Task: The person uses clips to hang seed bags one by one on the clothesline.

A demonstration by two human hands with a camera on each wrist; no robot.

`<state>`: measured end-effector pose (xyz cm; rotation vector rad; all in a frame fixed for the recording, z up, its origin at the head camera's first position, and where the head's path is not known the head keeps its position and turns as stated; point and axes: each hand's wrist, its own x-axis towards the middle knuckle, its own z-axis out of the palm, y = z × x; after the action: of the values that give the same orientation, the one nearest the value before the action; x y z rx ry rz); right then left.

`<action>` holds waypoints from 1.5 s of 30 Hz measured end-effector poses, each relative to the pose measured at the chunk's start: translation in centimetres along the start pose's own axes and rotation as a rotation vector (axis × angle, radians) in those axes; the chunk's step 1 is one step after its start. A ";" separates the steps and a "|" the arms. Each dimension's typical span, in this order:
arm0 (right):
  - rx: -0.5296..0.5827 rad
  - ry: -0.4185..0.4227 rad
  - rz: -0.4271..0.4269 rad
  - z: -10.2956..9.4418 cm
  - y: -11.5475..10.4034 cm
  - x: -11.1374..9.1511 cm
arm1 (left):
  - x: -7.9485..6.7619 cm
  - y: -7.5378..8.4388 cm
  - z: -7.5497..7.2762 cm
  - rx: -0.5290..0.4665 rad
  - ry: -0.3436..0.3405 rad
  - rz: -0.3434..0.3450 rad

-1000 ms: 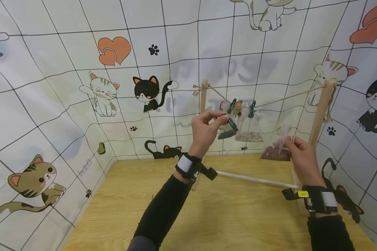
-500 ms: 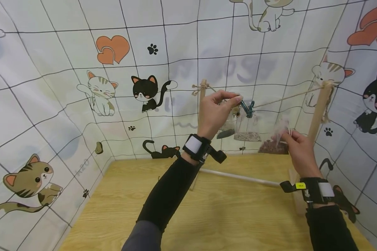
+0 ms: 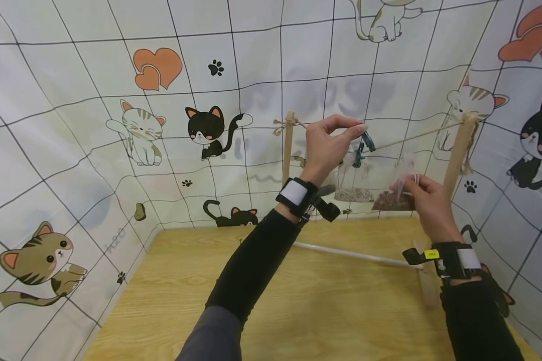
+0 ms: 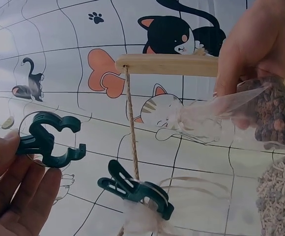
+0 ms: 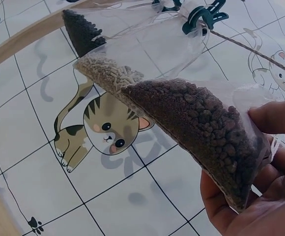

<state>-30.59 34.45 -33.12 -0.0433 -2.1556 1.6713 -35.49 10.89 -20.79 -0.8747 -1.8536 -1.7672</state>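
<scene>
Between its thumb and fingers, my left hand (image 3: 327, 148) pinches a dark green spring clip (image 4: 46, 140), whose jaws stand apart and hold nothing. In the head view this clip is just above another green clip (image 4: 142, 191), which grips the twine (image 3: 415, 137) and the gathered top of a sheer bag of pale pellets (image 3: 354, 194). My right hand (image 3: 433, 208) holds a sheer bag of reddish-brown granules (image 5: 191, 125) below the twine. That bag's loose top sticks up past the fingers. Farther left hangs a sheer bag of dark pellets (image 5: 82, 33), partly behind the left wrist.
The twine runs between a left wooden post (image 3: 287, 145) and a right wooden post (image 3: 460, 155). A white rod (image 3: 357, 253) joins the stand low down, above the wooden table (image 3: 334, 311). A cat-print cloth (image 3: 235, 50) closes off the back and sides.
My left hand has moved right and up with its clip, past the left hanging clip to above the other one. My right hand has lifted the reddish-brown bag slightly.
</scene>
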 end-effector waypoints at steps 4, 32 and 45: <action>-0.016 0.003 -0.004 0.0 -0.4 0.5 | 0.6 0.4 1.1 0.034 0.000 -0.024; -0.130 0.034 -0.069 -0.4 -2.5 1.8 | 2.3 0.2 6.1 0.166 -0.032 -0.064; -0.162 0.010 -0.087 -0.7 -2.7 1.7 | 2.3 -0.4 6.8 0.218 -0.057 -0.048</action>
<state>-31.33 34.84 -29.96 -0.0044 -2.2474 1.4428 -36.62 17.99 -20.17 -0.8106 -2.0727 -1.5446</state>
